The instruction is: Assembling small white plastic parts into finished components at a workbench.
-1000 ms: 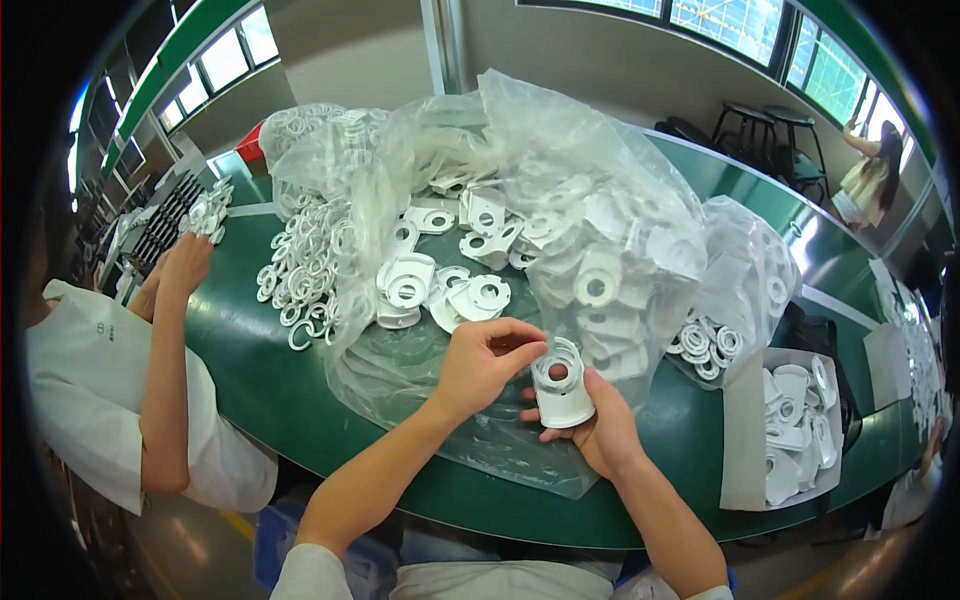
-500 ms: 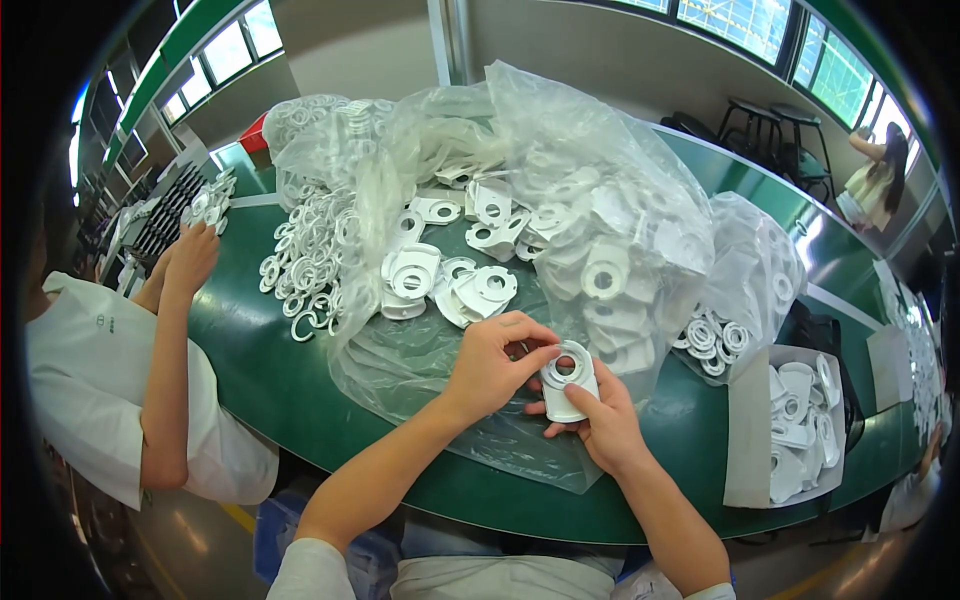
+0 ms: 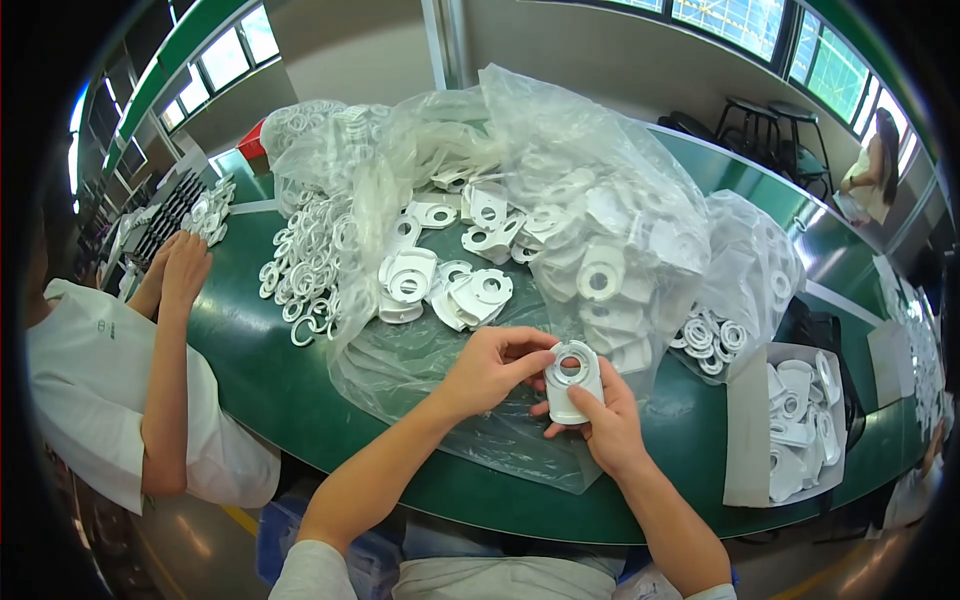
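In front of me, above the clear plastic sheet, I hold a white plastic part [image 3: 573,398] with a round hole at its upper end and a squared lower end. My right hand [image 3: 612,425] grips it from the right, thumb across its front and fingers behind. From the left, my left hand [image 3: 495,368] has thumb and forefinger pinched together at the rim of the hole. A raised ring shows round that hole; whether it is a separate piece I cannot tell. Similar white parts [image 3: 480,294] lie beyond my hands in the mouth of a large clear bag [image 3: 600,140].
A heap of white rings [image 3: 310,245] lies left of the bag. On the right are a smaller bag of rings [image 3: 745,240] and an open carton [image 3: 747,440] of white parts. A co-worker [image 3: 130,390] works at the green table's [image 3: 250,385] left; another person [image 3: 872,175] stands far right.
My hands and the white part have shifted slightly down, with the part turned a little more upright. The co-worker's hands have moved lower, and the person far right has straightened up.
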`<control>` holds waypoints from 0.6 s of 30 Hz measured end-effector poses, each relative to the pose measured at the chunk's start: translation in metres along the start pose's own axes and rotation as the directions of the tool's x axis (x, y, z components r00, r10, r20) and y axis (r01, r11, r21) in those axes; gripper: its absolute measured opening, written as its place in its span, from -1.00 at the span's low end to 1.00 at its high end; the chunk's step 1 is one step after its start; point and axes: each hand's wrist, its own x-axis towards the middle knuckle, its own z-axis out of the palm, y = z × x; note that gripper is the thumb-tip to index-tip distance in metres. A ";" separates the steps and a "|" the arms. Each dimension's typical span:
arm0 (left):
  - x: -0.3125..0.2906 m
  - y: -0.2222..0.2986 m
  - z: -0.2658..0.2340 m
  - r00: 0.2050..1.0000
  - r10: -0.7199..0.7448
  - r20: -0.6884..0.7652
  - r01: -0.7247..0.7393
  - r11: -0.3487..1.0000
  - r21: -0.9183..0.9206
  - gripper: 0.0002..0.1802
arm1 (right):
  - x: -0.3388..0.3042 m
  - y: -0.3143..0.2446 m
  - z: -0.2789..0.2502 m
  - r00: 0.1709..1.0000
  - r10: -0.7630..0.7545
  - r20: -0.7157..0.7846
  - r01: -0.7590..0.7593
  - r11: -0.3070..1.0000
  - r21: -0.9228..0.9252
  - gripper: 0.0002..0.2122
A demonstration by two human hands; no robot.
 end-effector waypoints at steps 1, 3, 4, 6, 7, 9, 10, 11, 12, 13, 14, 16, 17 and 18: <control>-0.001 0.001 -0.001 1.000 -0.003 0.006 0.003 1.000 0.009 -0.79 | 0.000 0.002 0.001 1.000 -0.011 0.005 0.011 1.000 0.012 -0.63; -0.002 -0.002 -0.005 1.000 -0.012 0.012 0.012 0.999 0.040 -0.78 | -0.001 0.005 0.003 0.999 -0.042 0.013 0.043 0.998 -0.040 -0.65; -0.003 -0.003 -0.005 1.000 -0.021 0.017 0.020 0.998 0.067 -0.77 | -0.002 0.006 0.003 0.997 -0.070 0.023 0.072 0.993 -0.095 -0.66; -0.004 -0.001 -0.001 1.000 -0.020 0.002 0.020 0.997 0.076 -0.77 | -0.002 0.004 0.003 0.996 -0.082 0.018 0.084 0.989 -0.121 -0.67; -0.004 0.000 0.001 1.000 -0.017 -0.011 0.018 0.996 0.082 -0.77 | -0.003 0.003 0.003 0.995 -0.096 0.012 0.097 0.984 -0.149 -0.68; -0.004 -0.001 0.002 1.000 -0.006 0.006 0.006 0.998 0.055 -0.77 | -0.003 0.001 -0.001 0.996 -0.094 0.005 0.094 0.985 -0.144 -0.69; -0.004 -0.002 0.002 1.000 0.007 0.024 -0.008 1.000 0.024 -0.77 | -0.003 0.000 -0.001 0.996 -0.091 -0.003 0.090 0.986 -0.142 -0.70; -0.005 -0.002 0.003 1.000 0.008 0.025 -0.009 1.000 0.023 -0.77 | -0.003 -0.001 -0.001 0.996 -0.092 -0.003 0.090 0.986 -0.143 -0.70; -0.006 -0.001 0.005 1.000 0.028 0.001 -0.028 0.999 0.040 -0.78 | -0.003 -0.002 0.000 0.995 -0.099 -0.009 0.096 0.976 -0.196 -0.71; -0.007 -0.001 0.006 0.999 0.049 -0.023 -0.047 0.997 0.060 -0.78 | -0.003 -0.003 0.001 0.994 -0.108 -0.014 0.101 0.964 -0.245 -0.72; -0.008 -0.001 0.007 0.999 0.049 -0.022 -0.048 0.997 0.061 -0.78 | -0.004 -0.003 0.003 0.994 -0.109 -0.014 0.103 0.964 -0.244 -0.72; -0.010 -0.001 0.009 0.996 0.059 -0.069 -0.052 0.993 0.104 -0.78 | -0.005 -0.003 0.006 0.989 -0.150 -0.004 0.141 0.937 -0.320 -0.73; -0.012 -0.001 0.011 0.996 0.060 -0.070 -0.052 0.993 0.105 -0.78 | -0.005 -0.003 0.006 0.989 -0.150 -0.003 0.141 0.937 -0.320 -0.73; -0.013 -0.002 0.014 0.992 0.078 -0.097 -0.067 0.992 0.111 -0.78 | -0.005 -0.004 0.006 0.988 -0.152 -0.022 0.140 0.949 -0.282 -0.73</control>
